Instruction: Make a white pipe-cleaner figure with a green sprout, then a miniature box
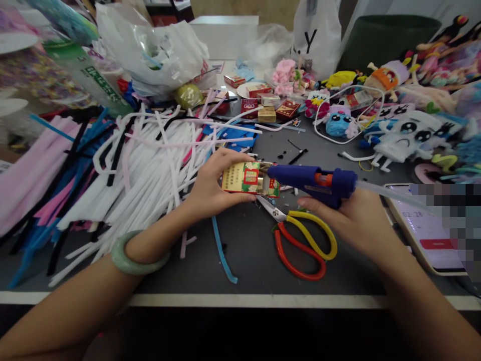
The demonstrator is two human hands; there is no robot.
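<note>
My left hand (pixel 212 183) grips a small printed cardboard box (pixel 235 178) in green, red and yellow between thumb and fingers. A blue hot glue gun (pixel 300 180) is in my right hand (pixel 356 220), its nozzle pointing left at the box's right end. Whether the tip touches the box I cannot make out. A clear glue stick (pixel 391 194) sticks out of the gun's back. Beneath the gun lie scissors (pixel 306 245) with one red and one yellow handle, their blades reaching toward the box.
Piles of white, pink, blue and black fuzzy craft stems (pixel 139 175) cover the left side. A phone (pixel 428 230) lies at the right. Plush figures (pixel 404 135), small boxes (pixel 266 114) and plastic bags (pixel 150 55) stand behind. The table's white edge (pixel 259 300) runs along the front.
</note>
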